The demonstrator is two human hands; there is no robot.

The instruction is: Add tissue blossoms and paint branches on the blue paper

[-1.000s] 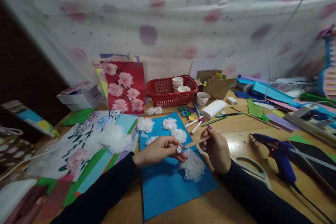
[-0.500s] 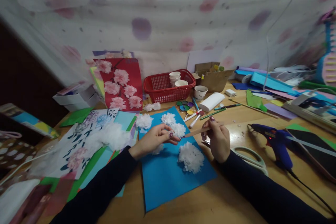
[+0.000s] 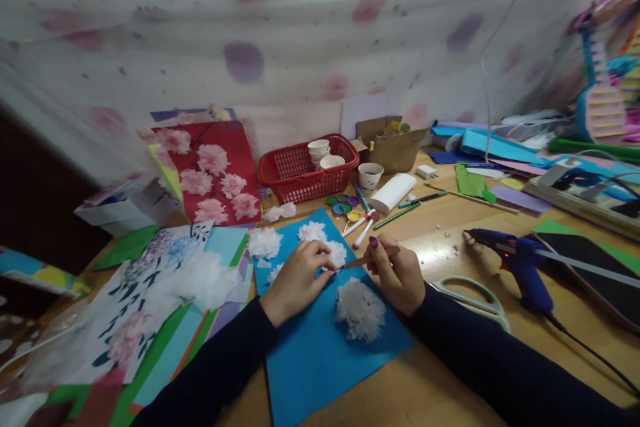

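Note:
A thin brown stick (image 3: pixel 357 261) is pinched in my right hand (image 3: pixel 400 273), its tip pointing left and down toward the blue sheet (image 3: pixel 320 373). My left hand (image 3: pixel 303 278) rests over the sheet with bent fingers drawn toward the thumb, close to the stick's tip. Whatever is at those fingertips is too small to make out. White ruffled paper flowers lie on the sheet: a large one (image 3: pixel 361 310) below the hands, one (image 3: pixel 265 243) at the upper left edge, and others (image 3: pixel 313 231) behind my left hand, which partly covers them.
To the right are scissors (image 3: pixel 473 300), a blue glue gun (image 3: pixel 523 263) with its cord, and a phone (image 3: pixel 590 267). Behind stand a red basket (image 3: pixel 305 177) with paper cups and a red flower picture (image 3: pixel 215 173). Printed sheets and white tissue (image 3: pixel 210 278) lie left.
Both hands have come down closer to the blue sheet, bringing the stick's tip lower. My left hand's fingers have curled more. The whole view has shifted slightly.

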